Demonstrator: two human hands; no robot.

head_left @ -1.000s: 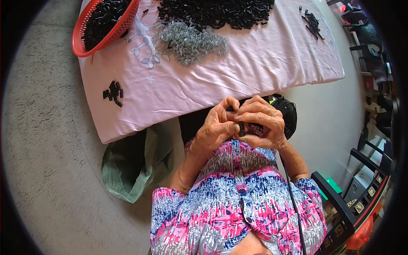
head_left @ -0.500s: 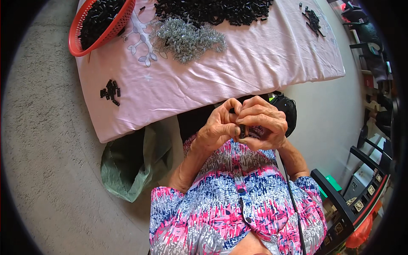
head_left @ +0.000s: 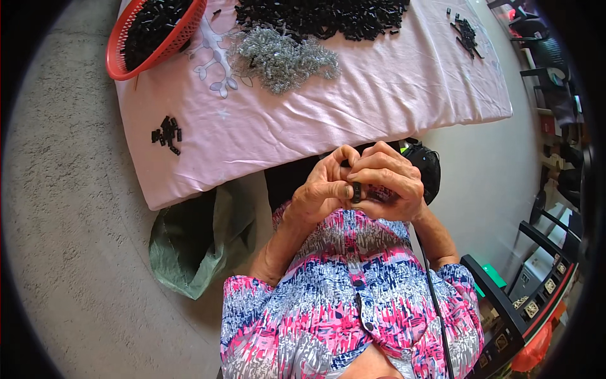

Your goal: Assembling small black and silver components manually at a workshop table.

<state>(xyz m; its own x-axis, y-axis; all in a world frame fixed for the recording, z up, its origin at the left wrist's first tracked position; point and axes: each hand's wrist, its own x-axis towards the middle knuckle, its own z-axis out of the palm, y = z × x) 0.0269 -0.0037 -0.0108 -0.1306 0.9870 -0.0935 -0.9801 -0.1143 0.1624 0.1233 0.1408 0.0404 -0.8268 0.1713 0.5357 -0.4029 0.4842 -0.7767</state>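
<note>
Just off the table's near edge, both my hands meet in front of my chest. Between the thumbs and fingers is a small black plastic piece (head_left: pixel 356 192), standing on end. My left hand (head_left: pixel 325 184) pinches it from one side, thumb against it. My right hand (head_left: pixel 394 181) curls round the other side, fingers bent over it. The fingers hide part of the piece. On the table lie a heap of similar black pieces (head_left: pixel 322 16) and a pile of small silvery springs (head_left: pixel 281 63) nearer to me.
A red plastic basket (head_left: pixel 118 54) of black pieces stands at the table's far left. Small clusters of black parts lie at left (head_left: pixel 167 134) and far right (head_left: pixel 466 36) on the pink cloth (head_left: pixel 303 120). A green sack (head_left: pixel 189 252) hangs below the near edge. A black chair (head_left: pixel 499 297) stands at right.
The black piece between my fingers has turned slightly and my right fingers have shifted a little. The table scene has moved slightly in view.
</note>
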